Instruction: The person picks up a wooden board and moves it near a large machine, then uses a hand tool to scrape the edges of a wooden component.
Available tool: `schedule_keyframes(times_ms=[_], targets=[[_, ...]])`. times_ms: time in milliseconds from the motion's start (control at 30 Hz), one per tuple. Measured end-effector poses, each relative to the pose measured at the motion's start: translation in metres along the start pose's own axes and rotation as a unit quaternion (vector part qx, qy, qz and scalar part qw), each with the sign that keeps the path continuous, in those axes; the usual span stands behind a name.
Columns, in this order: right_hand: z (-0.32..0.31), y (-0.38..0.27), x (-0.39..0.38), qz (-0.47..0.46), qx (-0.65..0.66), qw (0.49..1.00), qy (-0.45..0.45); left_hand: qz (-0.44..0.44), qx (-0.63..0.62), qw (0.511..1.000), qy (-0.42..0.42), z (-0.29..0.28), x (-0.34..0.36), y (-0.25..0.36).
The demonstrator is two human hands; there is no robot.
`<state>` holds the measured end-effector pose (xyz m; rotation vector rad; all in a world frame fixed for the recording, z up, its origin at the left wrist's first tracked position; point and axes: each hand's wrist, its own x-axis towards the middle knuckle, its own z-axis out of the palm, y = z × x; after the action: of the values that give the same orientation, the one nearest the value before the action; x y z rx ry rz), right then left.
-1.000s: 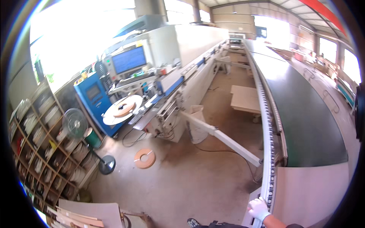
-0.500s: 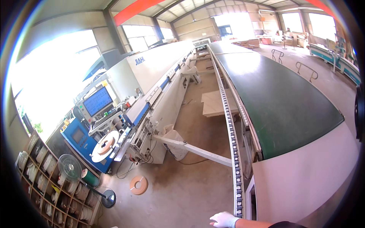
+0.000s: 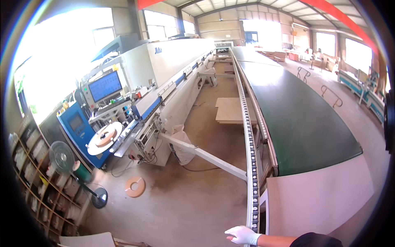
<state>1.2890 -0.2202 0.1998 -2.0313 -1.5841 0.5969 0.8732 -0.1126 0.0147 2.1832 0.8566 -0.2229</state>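
My right hand [image 3: 243, 236], in a white glove with a bare fingertip showing, reaches in from the lower right with a dark sleeve behind it. It lies across the near end of a narrow roller rail [image 3: 252, 173], fingers stretched out to the left and nothing visible in them. Whether it presses on the rollers, I cannot tell. Right of the rail, a pale panel [image 3: 321, 193] adjoins the near end of a long green conveyor belt [image 3: 302, 123]. My left hand is out of view.
A long white machine [image 3: 181, 57] with a screen [image 3: 105, 86] runs along the left. A white beam [image 3: 214, 161] crosses to the rail. On the floor lies a tan coil [image 3: 135, 187]; a fan [image 3: 61, 156] stands by shelves [image 3: 33, 185]. Lower left is a pale board [image 3: 88, 240].
The view has shifted, so the room sits a little further left in the picture. A pale board has come into view at the lower left. My right hand stays at the rail's near end.
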Motion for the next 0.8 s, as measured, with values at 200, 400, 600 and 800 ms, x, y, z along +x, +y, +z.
schedule_keyframes(times_ms=[200,400,600,800], targets=[[-0.030,-0.021,-0.024,0.021,-0.136,0.986,-0.095,0.096,0.095,0.988,0.074,0.051,-0.040,-0.002],[-0.029,-0.020,-0.024,0.055,-0.133,0.989,-0.029,0.164,0.185,0.958,0.145,0.097,-0.102,-0.015],[-0.027,-0.020,-0.023,0.028,-0.130,0.991,-0.026,0.158,0.226,0.941,0.197,0.105,-0.144,0.009],[-0.030,-0.024,-0.046,-0.144,-0.064,0.983,0.091,0.147,0.238,0.927,0.250,0.076,-0.126,0.031]])
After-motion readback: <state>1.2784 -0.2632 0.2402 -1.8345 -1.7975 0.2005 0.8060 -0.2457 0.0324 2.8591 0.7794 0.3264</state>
